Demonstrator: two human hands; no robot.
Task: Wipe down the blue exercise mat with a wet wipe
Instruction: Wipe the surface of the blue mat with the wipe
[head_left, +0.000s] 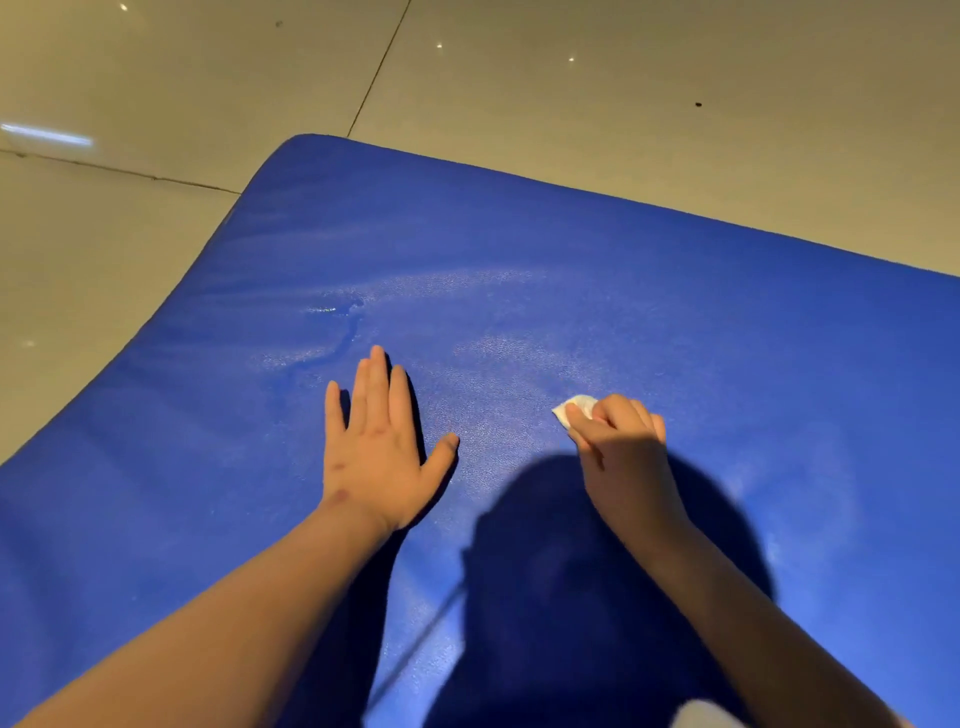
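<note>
Right hand (621, 452) pinches a bunched wet wipe (579, 408), pressed to the blue mat (675, 312) mid-surface. Left hand (376, 449) lies flat, fingers straight, bracing the mat. Damp streaks show beyond. Wiping looks underway; next stroke likely needs dry areas toward the edges. Mat lies on tiled floor (623, 104).

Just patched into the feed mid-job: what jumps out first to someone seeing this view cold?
The big blue mat fills most of the view, lying on a pale tiled floor. The left hand lies flat on the mat near the middle, while the right hand grips a small white wipe against the mat just to its right. A shiny wet streak shows just beyond the left hand.
</note>
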